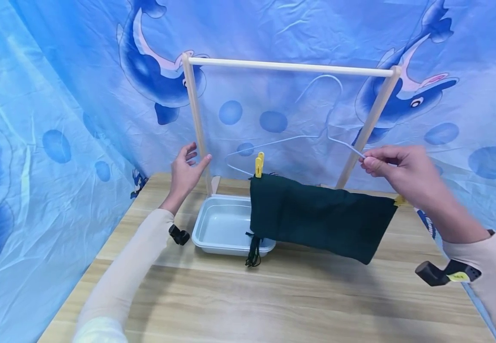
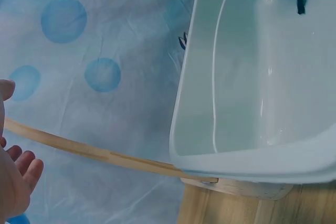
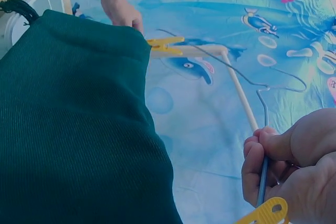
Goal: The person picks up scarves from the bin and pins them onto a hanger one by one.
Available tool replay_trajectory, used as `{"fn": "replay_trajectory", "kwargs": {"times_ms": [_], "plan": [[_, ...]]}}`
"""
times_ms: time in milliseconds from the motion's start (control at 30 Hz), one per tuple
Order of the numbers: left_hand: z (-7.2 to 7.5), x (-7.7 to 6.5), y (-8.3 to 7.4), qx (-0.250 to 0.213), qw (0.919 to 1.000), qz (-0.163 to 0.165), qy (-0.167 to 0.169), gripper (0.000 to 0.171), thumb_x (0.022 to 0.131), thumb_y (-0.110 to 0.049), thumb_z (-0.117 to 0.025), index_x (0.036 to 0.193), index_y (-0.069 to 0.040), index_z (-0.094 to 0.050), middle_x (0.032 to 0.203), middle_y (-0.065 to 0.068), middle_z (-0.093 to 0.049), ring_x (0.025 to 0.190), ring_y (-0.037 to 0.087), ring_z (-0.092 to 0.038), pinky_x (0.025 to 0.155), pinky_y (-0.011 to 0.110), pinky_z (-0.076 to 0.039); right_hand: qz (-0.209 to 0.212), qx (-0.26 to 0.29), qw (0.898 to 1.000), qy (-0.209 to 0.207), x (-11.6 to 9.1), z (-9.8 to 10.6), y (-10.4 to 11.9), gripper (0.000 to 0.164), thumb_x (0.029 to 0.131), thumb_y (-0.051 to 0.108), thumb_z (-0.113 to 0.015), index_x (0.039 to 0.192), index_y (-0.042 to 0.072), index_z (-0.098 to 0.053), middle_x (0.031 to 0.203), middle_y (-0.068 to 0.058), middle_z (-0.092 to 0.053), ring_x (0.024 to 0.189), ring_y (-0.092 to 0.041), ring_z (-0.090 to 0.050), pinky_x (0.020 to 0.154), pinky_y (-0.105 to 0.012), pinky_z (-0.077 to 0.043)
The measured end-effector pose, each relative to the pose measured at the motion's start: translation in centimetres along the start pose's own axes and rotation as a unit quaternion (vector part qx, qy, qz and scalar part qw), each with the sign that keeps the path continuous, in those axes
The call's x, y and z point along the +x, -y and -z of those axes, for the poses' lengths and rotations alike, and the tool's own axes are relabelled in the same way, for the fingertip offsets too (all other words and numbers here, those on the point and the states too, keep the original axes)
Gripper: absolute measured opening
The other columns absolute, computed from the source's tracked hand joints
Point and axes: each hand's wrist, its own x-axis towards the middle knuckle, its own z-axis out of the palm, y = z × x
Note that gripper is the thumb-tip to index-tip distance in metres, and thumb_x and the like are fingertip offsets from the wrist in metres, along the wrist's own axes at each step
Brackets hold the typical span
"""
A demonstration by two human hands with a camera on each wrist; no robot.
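Observation:
My right hand (image 1: 406, 174) pinches the right shoulder of a thin wire hanger (image 1: 288, 139), whose hook stands up below the rack's bar. From the hanger hangs a dark green drawstring bag (image 1: 321, 214), held by a yellow clothespin (image 1: 259, 165) on the left and another yellow clothespin (image 3: 268, 212) near my right hand. The bag's dark cords (image 1: 254, 250) dangle at its lower left. My left hand (image 1: 186, 171) is beside the left post of the wooden rack (image 1: 291, 65), fingers spread and loosely bent, holding nothing. Whether it touches the post I cannot tell.
Behind the bag, a pale plastic basin (image 1: 220, 224) stands on the wooden table (image 1: 239, 305), between the rack's posts and partly covered by the bag. Blue curtains (image 1: 248, 28) with printed dolphins close in the back and sides.

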Motion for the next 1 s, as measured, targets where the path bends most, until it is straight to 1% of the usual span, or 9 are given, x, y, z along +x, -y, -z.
{"fn": "replay_trajectory", "kwargs": {"times_ms": [167,233,400,467,533,600,700,867,1000], "plan": [[-0.4,0.8,0.3,-0.009,0.9999,0.005,-0.007,0.071,0.091,-0.041,-0.078,0.145,-0.003,-0.051,0.143,0.016,-0.058,0.128,0.031,-0.059,0.104,0.044,-0.050,-0.033,-0.032,0.999,-0.008,0.5,0.9,0.0,0.033,0.104,0.022,-0.060,0.124,-0.002,-0.071,0.110,-0.018,-0.075,0.080,0.010,-0.066,0.075,-0.005,-0.048],[-0.5,0.9,0.3,-0.014,0.9999,0.005,-0.007,0.068,0.091,-0.039,-0.078,0.143,-0.003,-0.053,0.140,0.016,-0.060,0.125,0.030,-0.061,0.102,0.043,-0.052,-0.043,-0.047,0.998,-0.008,0.8,1.1,-0.1,0.035,0.104,0.024,-0.060,0.125,-0.001,-0.070,0.114,-0.022,-0.073,0.080,0.012,-0.064,0.080,-0.010,-0.049],[-0.9,1.1,0.4,-0.017,0.9998,0.005,-0.003,0.061,0.091,-0.035,-0.079,0.138,-0.002,-0.057,0.133,0.018,-0.063,0.120,0.030,-0.064,0.097,0.040,-0.055,-0.065,-0.068,0.996,-0.009,1.7,1.8,-0.2,0.038,0.104,0.030,-0.058,0.127,0.001,-0.070,0.117,-0.020,-0.072,0.079,0.013,-0.063,0.092,-0.029,-0.050],[-1.1,1.2,0.5,-0.019,0.9998,0.002,-0.008,0.058,0.092,-0.031,-0.079,0.137,-0.001,-0.058,0.132,0.019,-0.064,0.118,0.031,-0.065,0.097,0.039,-0.055,-0.073,-0.066,0.995,-0.010,2.1,2.1,-0.2,0.040,0.104,0.031,-0.058,0.129,0.001,-0.069,0.117,-0.020,-0.072,0.079,0.012,-0.063,0.097,-0.037,-0.050],[-1.2,1.3,0.6,-0.019,0.9997,-0.001,-0.016,0.054,0.092,-0.026,-0.078,0.135,0.000,-0.059,0.130,0.020,-0.065,0.116,0.032,-0.066,0.095,0.037,-0.056,-0.083,-0.068,0.994,-0.011,2.5,2.4,-0.1,0.042,0.104,0.033,-0.057,0.131,0.002,-0.067,0.116,-0.016,-0.073,0.080,0.011,-0.063,0.098,-0.040,-0.051],[-1.4,1.4,0.8,-0.018,0.9995,-0.006,-0.026,0.048,0.092,-0.020,-0.078,0.132,0.001,-0.061,0.127,0.021,-0.066,0.114,0.033,-0.067,0.093,0.036,-0.057,-0.089,-0.067,0.994,-0.012,2.9,2.7,0.0,0.045,0.104,0.035,-0.056,0.133,0.002,-0.066,0.118,-0.015,-0.072,0.081,0.011,-0.062,0.100,-0.048,-0.051],[-1.5,1.5,1.1,-0.009,0.9991,-0.012,-0.039,0.041,0.092,-0.013,-0.077,0.128,0.002,-0.063,0.123,0.021,-0.068,0.110,0.033,-0.068,0.090,0.033,-0.058,-0.096,-0.069,0.993,-0.017,3.6,3.1,0.1,0.047,0.104,0.038,-0.056,0.135,0.004,-0.065,0.117,-0.011,-0.073,0.084,0.009,-0.063,0.100,-0.045,-0.051],[-1.5,1.6,1.2,0.000,0.9989,-0.016,-0.044,0.036,0.092,-0.010,-0.076,0.124,0.003,-0.064,0.119,0.021,-0.069,0.107,0.031,-0.070,0.088,0.032,-0.058,-0.105,-0.072,0.991,-0.028,4.8,3.6,0.6,0.049,0.104,0.039,-0.055,0.138,0.005,-0.063,0.121,-0.011,-0.071,0.089,0.004,-0.064,0.101,-0.043,-0.051],[-1.5,1.6,1.1,0.001,0.9989,-0.016,-0.045,0.033,0.092,-0.008,-0.075,0.122,0.002,-0.066,0.117,0.021,-0.070,0.105,0.030,-0.071,0.087,0.031,-0.059,-0.118,-0.070,0.990,-0.031,5.8,3.6,1.2,0.052,0.103,0.042,-0.054,0.141,0.006,-0.062,0.129,-0.016,-0.066,0.098,-0.007,-0.066,0.104,-0.048,-0.049]]}}
